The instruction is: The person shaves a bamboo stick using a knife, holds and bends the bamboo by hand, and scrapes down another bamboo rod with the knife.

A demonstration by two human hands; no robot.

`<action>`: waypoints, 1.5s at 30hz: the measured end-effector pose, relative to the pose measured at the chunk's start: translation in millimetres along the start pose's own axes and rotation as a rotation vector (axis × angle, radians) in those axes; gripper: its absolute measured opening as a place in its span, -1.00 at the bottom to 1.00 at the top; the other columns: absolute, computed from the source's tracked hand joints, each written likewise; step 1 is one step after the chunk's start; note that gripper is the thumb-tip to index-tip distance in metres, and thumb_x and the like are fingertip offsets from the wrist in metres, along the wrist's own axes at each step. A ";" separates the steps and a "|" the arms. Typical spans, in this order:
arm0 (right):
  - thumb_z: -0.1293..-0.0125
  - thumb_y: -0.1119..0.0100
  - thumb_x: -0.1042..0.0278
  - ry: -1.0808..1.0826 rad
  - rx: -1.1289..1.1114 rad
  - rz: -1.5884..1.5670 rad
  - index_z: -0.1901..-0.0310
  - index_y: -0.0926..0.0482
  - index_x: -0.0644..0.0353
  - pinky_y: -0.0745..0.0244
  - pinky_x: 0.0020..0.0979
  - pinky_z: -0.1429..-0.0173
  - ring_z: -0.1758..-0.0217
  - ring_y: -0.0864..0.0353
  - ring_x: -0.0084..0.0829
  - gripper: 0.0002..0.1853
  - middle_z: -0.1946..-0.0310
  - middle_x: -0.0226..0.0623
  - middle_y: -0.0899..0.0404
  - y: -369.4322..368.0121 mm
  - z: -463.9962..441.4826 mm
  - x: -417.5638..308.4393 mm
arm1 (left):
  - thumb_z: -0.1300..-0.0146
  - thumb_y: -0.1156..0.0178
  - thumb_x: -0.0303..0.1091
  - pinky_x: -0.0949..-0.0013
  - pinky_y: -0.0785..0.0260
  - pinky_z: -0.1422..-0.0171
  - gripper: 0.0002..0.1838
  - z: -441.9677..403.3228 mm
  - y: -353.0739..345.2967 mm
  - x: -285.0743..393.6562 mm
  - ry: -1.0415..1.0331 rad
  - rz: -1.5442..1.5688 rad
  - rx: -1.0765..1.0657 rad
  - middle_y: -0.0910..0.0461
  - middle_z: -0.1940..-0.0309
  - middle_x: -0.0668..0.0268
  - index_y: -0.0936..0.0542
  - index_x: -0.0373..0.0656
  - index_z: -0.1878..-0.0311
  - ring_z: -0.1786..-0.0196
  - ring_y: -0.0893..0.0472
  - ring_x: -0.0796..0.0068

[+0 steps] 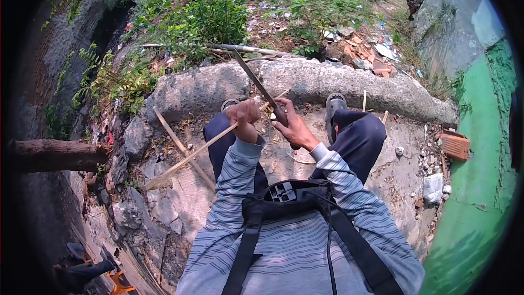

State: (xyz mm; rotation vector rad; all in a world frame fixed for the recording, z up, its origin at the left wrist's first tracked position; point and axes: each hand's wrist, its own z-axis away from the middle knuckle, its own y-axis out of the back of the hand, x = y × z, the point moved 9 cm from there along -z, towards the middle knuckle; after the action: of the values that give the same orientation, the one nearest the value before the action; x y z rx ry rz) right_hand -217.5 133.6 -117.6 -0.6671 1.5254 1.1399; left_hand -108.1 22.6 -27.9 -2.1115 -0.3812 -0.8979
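My left hand [244, 119] is closed in a fist around a long, pale split bamboo strip [191, 155]. The strip slants from the ground at lower left up past the fist, its far end near the blade. My right hand [297, 129] grips the dark handle of a machete [255, 82], whose long blade points up and left, beyond my left fist. Whether the blade touches the strip I cannot tell. A second bamboo piece [173, 136] lies on the ground to the left, crossing beneath the held strip. Both hands are between my knees.
A rough concrete ledge [338, 79] runs in front of my feet, with plants and litter behind. A tree trunk [57, 155] juts in at left. A brick [454, 145] and a white bag [433, 188] lie beside the green wall [475, 158]. Another person [87, 273] is at lower left.
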 end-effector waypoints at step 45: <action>-0.43 -0.22 0.41 0.160 0.082 -0.044 -0.35 -0.13 0.03 -0.44 -0.36 0.18 0.33 -0.49 -0.48 -0.42 0.36 -0.25 -0.54 -12.2 4.8 -5.5 | -0.35 -0.08 -0.34 0.37 0.23 0.55 -0.51 -4.0 -1.0 -0.4 0.021 -0.115 -0.009 -0.10 0.77 0.46 -0.15 -0.16 0.70 0.68 -0.05 0.68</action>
State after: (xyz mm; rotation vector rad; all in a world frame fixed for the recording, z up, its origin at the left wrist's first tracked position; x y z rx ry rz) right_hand -203.3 132.4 -116.1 -0.7468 1.6750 1.0052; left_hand -110.8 20.1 -25.9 -2.1042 -0.4930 -0.9888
